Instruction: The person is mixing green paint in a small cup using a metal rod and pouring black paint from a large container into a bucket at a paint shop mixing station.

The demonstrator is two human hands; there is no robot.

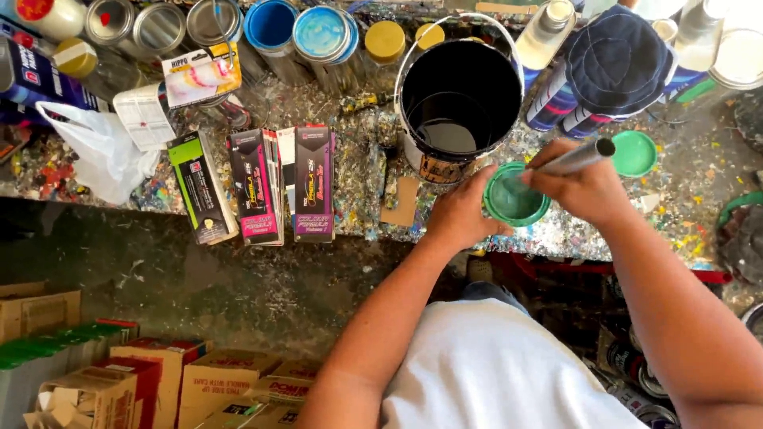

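Far left, on the paint-spattered bench (556,230): a white plastic bag (99,151), slumped near the front edge; behind it, a row of metal tins (159,28) seen from above, then blue-lidded cans (318,36) and a yellow-capped can (385,41) along the back; a flat pale packet with a pink-and-yellow picture (200,75) lying tilted over the tins; nearer the front, three upright-lying cartons side by side, one black and green (199,191), two black and pink (286,187), their lower ends overhanging the bench edge; below the bench, on the floor at lower left, a cluster of cardboard boxes (183,381), some red-topped, some green; centre, a large black bucket (459,99) with a wire handle, open, a little pale liquid at its bottom; just in front of it, a small green pot (515,199), round and open, touching or nearly touching the bucket's base; left hand (461,213), fingers closed around the pot's left side, steadying it; right hand (584,187), clenched on a grey metal rod (574,157) whose lower end seems to dip into the pot, though the tip is hidden; just right of that hand, a green lid (634,153), lying flat on the bench; behind it, a dark blue cloth hat (616,63) resting over spray cans (556,103); far right, pale can tops (739,56) at the frame edge.
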